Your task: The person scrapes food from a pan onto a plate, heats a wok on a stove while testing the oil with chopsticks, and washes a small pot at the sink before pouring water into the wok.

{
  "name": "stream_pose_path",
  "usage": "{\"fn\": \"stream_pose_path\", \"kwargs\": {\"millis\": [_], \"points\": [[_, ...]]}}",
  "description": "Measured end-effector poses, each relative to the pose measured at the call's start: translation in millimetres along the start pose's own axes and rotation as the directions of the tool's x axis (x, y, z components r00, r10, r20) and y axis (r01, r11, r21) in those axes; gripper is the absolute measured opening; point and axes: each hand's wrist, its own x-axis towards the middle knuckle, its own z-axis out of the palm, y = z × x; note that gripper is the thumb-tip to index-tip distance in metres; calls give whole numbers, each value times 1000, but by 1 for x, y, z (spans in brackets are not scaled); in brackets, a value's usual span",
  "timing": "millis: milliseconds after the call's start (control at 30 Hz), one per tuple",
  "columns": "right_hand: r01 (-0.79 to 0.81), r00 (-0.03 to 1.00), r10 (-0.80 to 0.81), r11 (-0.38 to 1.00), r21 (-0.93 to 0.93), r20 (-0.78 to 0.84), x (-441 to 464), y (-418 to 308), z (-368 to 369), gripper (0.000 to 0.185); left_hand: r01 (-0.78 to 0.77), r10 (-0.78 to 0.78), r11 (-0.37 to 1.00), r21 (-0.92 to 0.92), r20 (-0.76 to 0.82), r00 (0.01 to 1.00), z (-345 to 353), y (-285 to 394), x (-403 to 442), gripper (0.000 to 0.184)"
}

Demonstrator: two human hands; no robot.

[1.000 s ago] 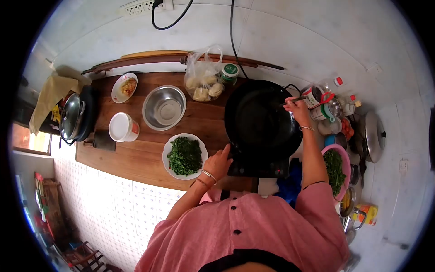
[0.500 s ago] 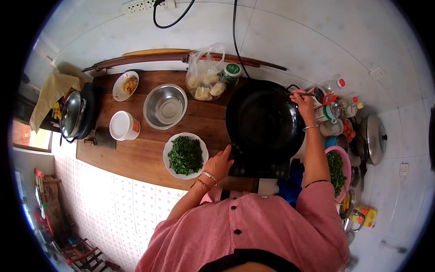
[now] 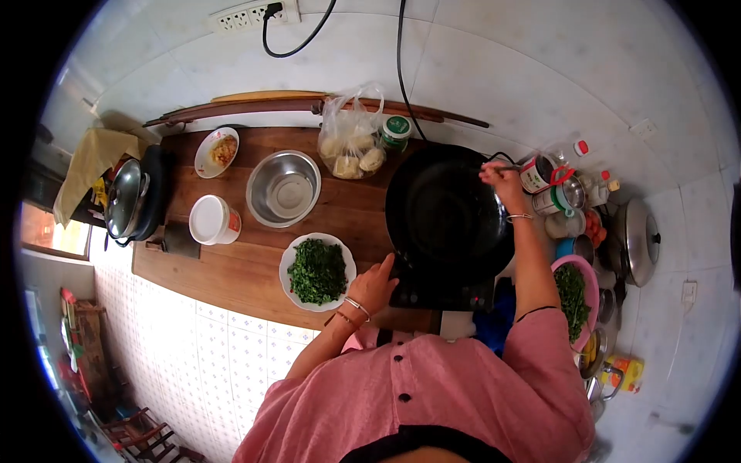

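Note:
A large black wok (image 3: 448,216) sits on a black induction cooker (image 3: 440,297), its inside dark and shiny. At its near left edge, my left hand (image 3: 373,287) is closed at the wok's handle, which is mostly hidden by the fingers. Over the wok's right rim, my right hand (image 3: 503,187) pinches a slim dark-handled utensil (image 3: 509,167); its working end cannot be made out. Left of my left hand stands a white plate (image 3: 285,284) heaped with chopped greens (image 3: 316,270).
Behind the plate are a steel basin (image 3: 255,202), a white tub (image 3: 207,220), a bowl of food (image 3: 202,160), a bag of buns (image 3: 351,143) and a green-lidded jar (image 3: 397,131). Seasoning jars (image 3: 546,202) and a pink basin (image 3: 590,285) of greens stand to the right.
My right hand has moved left and slightly nearer, further over the wok, with the utensil. A red light now shows on the cooker. My left hand stays at the handle.

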Motion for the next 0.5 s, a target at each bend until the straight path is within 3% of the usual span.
{"fn": "stream_pose_path", "kwargs": {"millis": [33,67,133,300,400,467,500], "points": [[-147,981,148,989,-17,128,-2,5,7,20,6,-6,1000,2,-5,1000,-1,-2,-1,58],[-147,981,148,989,-17,128,2,8,3,20,-3,3,1000,-3,1,1000,0,-2,0,58],[-14,999,11,998,55,43,9,2,-1,20,0,0,1000,-13,10,1000,3,-3,-3,58],[86,995,-89,995,-47,-54,21,-9,3,21,-7,7,1000,-9,-24,1000,-3,8,-3,58],[-7,1000,8,997,78,-1,12,0,15,20,-70,72,997,21,-104,992,-4,9,-4,58],[-124,980,137,988,-93,147,9,2,19,20,-65,69,997,35,-104,992,-5,7,-4,58],[-108,984,113,993,-47,134,11,-3,19,21,-61,65,997,44,-97,993,-5,6,-5,58]]}}
